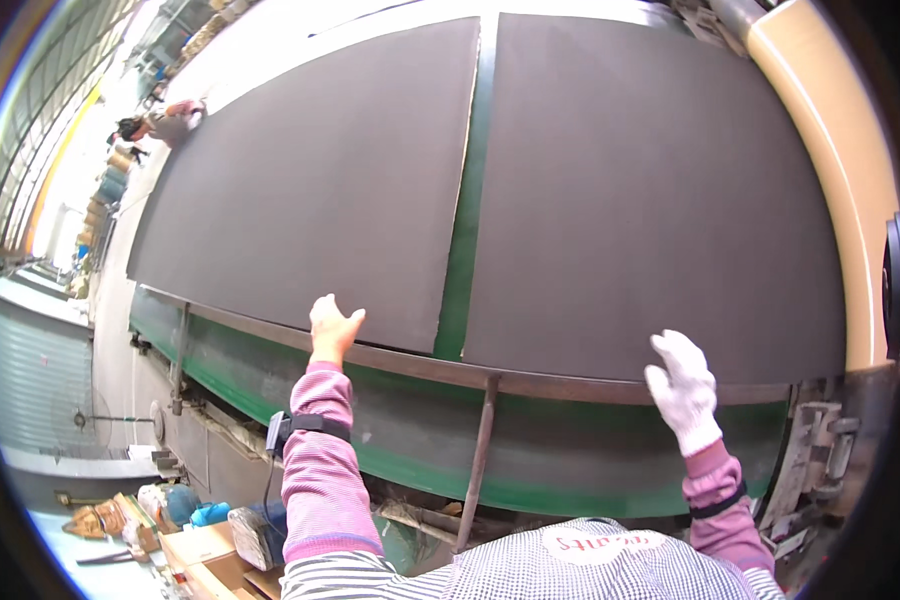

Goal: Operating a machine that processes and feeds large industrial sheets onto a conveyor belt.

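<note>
Two large, flat dark grey sheets lie side by side, a left sheet (340,170) and a right sheet (650,200). Between them a narrow strip of green belt (467,220) shows. My bare left hand (332,328) is over the near edge of the left sheet, thumb spread from the fingers and nothing in its grasp; whether it touches the sheet I cannot tell. By the near edge of the right sheet is my right hand (686,385) in a white knitted glove, thumb apart and holding nothing visible.
A metal rail (440,370) on posts runs along the near side. Beyond the right sheet stands a big tan roll (835,150). Another person (165,122) is at the far left. Lower left, a bench holds a cardboard box (202,550) and loose items. Machine parts (820,455) sit lower right.
</note>
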A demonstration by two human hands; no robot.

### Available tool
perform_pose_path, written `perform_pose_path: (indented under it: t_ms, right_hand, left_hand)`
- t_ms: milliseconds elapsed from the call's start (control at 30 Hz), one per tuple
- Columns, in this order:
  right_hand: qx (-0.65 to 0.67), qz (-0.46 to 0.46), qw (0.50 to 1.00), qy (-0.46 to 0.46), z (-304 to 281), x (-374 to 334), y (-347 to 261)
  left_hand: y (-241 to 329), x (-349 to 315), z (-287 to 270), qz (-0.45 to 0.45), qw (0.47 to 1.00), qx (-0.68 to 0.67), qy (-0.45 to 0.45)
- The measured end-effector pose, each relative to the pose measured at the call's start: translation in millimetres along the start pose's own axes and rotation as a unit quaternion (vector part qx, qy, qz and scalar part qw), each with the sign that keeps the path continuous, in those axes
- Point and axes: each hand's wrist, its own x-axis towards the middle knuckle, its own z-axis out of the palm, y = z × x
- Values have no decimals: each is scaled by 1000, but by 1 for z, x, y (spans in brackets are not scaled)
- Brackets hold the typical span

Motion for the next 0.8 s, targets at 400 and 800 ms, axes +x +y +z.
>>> perform_pose_path:
  t_ms: [400,800]
  right_hand:
    - [47,32,984,-166,59,48,-66]
    - [-82,82,986,-121,16,-2,114]
  left_hand:
    - [109,-85,36,178,974,-141,-9]
    - [69,-70,28,74,997,-14,-16]
